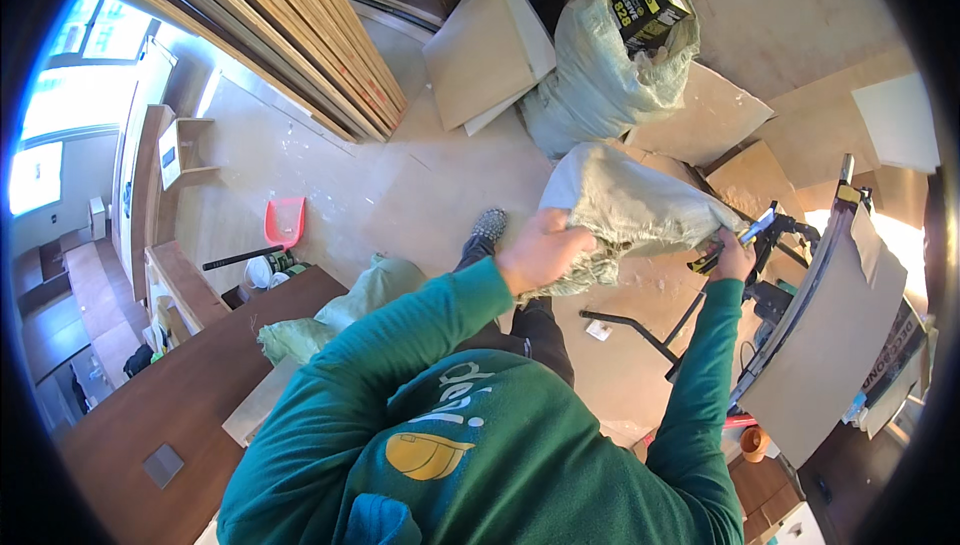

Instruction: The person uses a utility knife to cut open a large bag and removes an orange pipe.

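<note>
A white woven sack hangs in front of my body, its frayed, crumpled edge toward me. My left hand is closed on that frayed edge, thumb on top. At the sack's right end my right hand is closed on its corner. A slim blue-and-white object shows just above the right hand; I cannot tell whether the hand holds it or it belongs to the black stand behind. Just beyond the held sack stands a full white woven sack, with a black-and-yellow box in its open mouth.
Long boards lean at the upper left. Loose panels lie beside the full sack. A red dustpan is on the floor at left, near a brown tabletop. Black metal legs and a large tilted panel stand at right.
</note>
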Demonstrator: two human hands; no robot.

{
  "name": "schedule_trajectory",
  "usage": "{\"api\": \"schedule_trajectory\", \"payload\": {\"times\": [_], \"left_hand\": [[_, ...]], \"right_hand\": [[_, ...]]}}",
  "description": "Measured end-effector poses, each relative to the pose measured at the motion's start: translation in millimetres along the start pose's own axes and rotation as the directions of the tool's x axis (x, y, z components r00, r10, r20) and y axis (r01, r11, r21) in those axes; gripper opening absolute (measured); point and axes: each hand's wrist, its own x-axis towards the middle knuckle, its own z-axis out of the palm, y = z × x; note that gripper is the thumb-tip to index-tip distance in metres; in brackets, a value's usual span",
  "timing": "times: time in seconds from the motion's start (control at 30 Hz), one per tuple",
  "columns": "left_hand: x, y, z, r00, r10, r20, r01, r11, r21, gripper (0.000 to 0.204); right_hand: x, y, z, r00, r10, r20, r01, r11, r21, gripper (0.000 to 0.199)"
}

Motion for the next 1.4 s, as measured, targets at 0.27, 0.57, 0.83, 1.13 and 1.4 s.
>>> {"api": "schedule_trajectory", "payload": {"times": [0.27,0.57,0.83,1.13,1.4], "left_hand": [[-31,40,-141,0.597,0.758,-0.262,-0.412,0.570,0.711,0.017],[-3,44,-248,0.868,0.128,-0.480,-0.215,0.968,-0.130,0.019],[71,-12,-353,0.814,0.090,-0.573,0.165,0.912,0.376,0.036],[58,-23,-268,0.453,0.815,-0.361,0.080,0.366,0.927,0.040],[67,-154,-187,0.813,0.574,0.092,-0.185,0.107,0.977,0.038]], "right_hand": [[-97,-77,46,0.989,0.018,0.149,-0.042,0.986,0.158,0.016],[-175,-27,117,0.934,0.222,0.280,-0.289,0.930,0.228,0.017],[-167,37,237,0.873,0.312,0.375,-0.368,0.926,0.087,0.017],[-152,67,265,0.871,0.395,0.293,-0.436,0.895,0.089,0.018],[-144,60,286,0.871,0.385,0.307,-0.430,0.897,0.096,0.019]]}}
